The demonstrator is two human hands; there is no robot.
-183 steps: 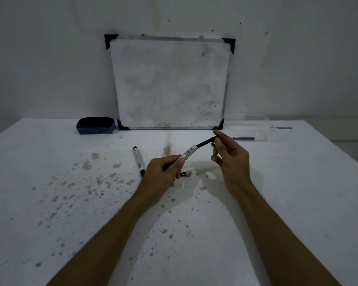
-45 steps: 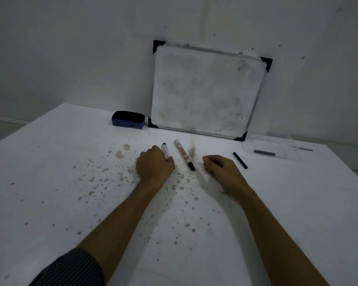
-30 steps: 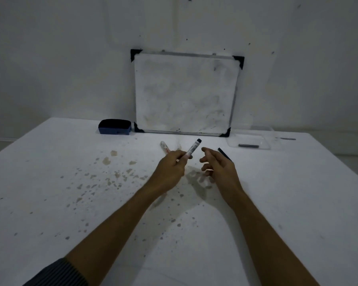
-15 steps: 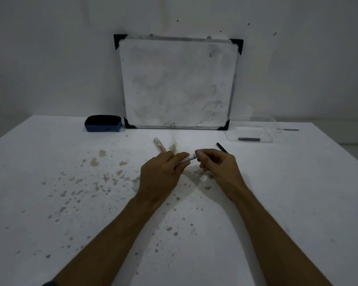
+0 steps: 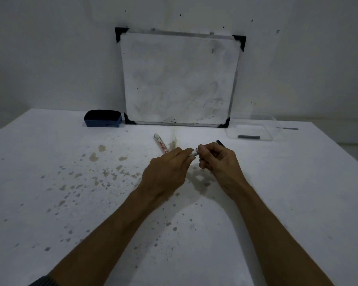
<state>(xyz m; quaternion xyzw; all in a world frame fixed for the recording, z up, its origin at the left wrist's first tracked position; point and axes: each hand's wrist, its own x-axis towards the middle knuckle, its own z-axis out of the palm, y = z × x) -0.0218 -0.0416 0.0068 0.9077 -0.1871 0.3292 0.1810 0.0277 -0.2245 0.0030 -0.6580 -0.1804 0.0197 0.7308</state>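
Two hands closed on one marker

Both hands are up on my feed, meeting just above the table (image 5: 277, 203) near its middle. The left hand (image 5: 170, 170) has its fingers curled round the marker (image 5: 193, 156), pinching it at the fingertips. The right hand (image 5: 217, 162) comes in from the other side with fingers and thumb bent tight round the marker's far end. Only a short white piece of the barrel shows between the two sets of fingertips. The rest is buried in the grips, so I cannot tell whether a cap is on it.

Just behind the left hand a second marker (image 5: 161, 143), white with red print, lies flat on the table, pointing away towards the whiteboard (image 5: 178, 79). A thin black piece (image 5: 220, 143) pokes out behind the right hand's knuckles. The whiteboard leans upright against the wall (image 5: 50, 58), smudged grey. A blue eraser (image 5: 102, 118) sits just beside its lower left corner. A clear tray (image 5: 271, 131) sits off its lower right corner with a dark stick (image 5: 248, 137) inside. Brownish spots speckle the tabletop to the left of the arms.
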